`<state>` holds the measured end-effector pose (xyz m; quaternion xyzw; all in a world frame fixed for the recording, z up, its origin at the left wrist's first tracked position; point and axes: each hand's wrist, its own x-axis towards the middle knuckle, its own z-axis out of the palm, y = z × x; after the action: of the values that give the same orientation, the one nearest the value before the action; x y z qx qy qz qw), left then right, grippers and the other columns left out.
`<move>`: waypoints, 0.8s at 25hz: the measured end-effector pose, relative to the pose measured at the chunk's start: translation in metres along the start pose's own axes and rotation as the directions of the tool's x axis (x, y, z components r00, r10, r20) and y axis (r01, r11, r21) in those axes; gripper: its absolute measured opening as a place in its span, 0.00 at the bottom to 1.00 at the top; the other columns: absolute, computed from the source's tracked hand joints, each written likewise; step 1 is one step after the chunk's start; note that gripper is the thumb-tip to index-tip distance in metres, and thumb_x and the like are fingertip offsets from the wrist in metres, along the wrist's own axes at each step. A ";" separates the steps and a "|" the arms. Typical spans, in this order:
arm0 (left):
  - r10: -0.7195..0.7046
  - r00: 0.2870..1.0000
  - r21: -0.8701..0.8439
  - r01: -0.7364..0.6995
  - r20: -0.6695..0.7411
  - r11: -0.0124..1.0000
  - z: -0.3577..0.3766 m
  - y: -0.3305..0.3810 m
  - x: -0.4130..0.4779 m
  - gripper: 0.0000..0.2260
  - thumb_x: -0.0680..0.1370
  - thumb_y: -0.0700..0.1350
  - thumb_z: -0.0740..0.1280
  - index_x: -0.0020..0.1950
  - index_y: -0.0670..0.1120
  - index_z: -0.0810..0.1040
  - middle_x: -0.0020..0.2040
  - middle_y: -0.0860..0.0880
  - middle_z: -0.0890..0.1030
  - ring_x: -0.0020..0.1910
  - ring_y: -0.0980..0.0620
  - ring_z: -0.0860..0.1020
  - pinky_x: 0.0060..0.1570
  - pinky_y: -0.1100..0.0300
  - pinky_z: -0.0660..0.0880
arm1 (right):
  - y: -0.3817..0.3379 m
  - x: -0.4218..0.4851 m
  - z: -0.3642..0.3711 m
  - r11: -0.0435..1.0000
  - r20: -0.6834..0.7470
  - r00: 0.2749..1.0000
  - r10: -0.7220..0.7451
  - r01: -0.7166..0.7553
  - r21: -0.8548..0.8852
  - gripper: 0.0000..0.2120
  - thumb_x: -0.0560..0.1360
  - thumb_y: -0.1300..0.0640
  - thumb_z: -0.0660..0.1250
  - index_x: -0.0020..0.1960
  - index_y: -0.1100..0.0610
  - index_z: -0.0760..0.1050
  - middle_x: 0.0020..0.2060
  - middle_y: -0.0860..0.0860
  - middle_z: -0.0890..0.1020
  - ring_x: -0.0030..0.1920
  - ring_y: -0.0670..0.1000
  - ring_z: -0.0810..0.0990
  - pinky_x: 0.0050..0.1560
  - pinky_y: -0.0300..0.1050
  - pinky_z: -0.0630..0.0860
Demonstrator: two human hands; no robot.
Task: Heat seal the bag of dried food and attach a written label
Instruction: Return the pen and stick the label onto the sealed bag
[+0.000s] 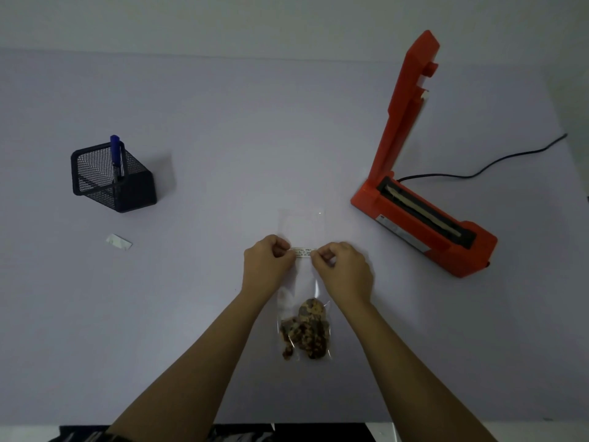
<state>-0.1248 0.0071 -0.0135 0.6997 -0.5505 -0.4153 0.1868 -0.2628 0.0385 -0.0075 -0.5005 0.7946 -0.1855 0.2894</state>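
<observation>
Both hands pinch a small label: left hand [267,262] at one end, right hand [344,266] at the other. The label [304,252] sits across a clear bag [302,282] (dried food at the near end) flat on the table [223,122]. Sealer [424,218] stands open at right.

Pale lilac table [223,122], matte, filling most of view. Plain whitish wall [255,17] behind far edge. Black wire-mesh pen holder [134,193] at left, square, upright, soft shadow thrown to its right. Small white paper slip [119,242] flat on tabletop on near side of holder, apart from it, slightly askew. Thin black cable [510,157] snaking across right side toward far right edge. Dark strip [318,432] below near table edge. Striped fabric [86,437] at bottom left, blurred.
</observation>
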 end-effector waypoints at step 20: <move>0.093 0.994 0.160 -0.085 -0.048 0.983 0.009 0.009 -0.008 0.06 0.73 0.40 0.65 0.49 0.41 0.75 0.37 0.48 0.77 0.37 0.51 0.75 0.38 0.60 0.71 | 0.012 0.000 0.007 0.984 -0.077 0.982 -0.174 0.170 -0.049 0.10 0.73 0.49 0.67 0.50 0.54 0.76 0.45 0.48 0.79 0.42 0.47 0.77 0.39 0.39 0.72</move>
<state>-0.1379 0.0133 -0.0092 0.6982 -0.6070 -0.3423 0.1643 -0.2664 0.0438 -0.0200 -0.5652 0.7633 -0.2132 0.2291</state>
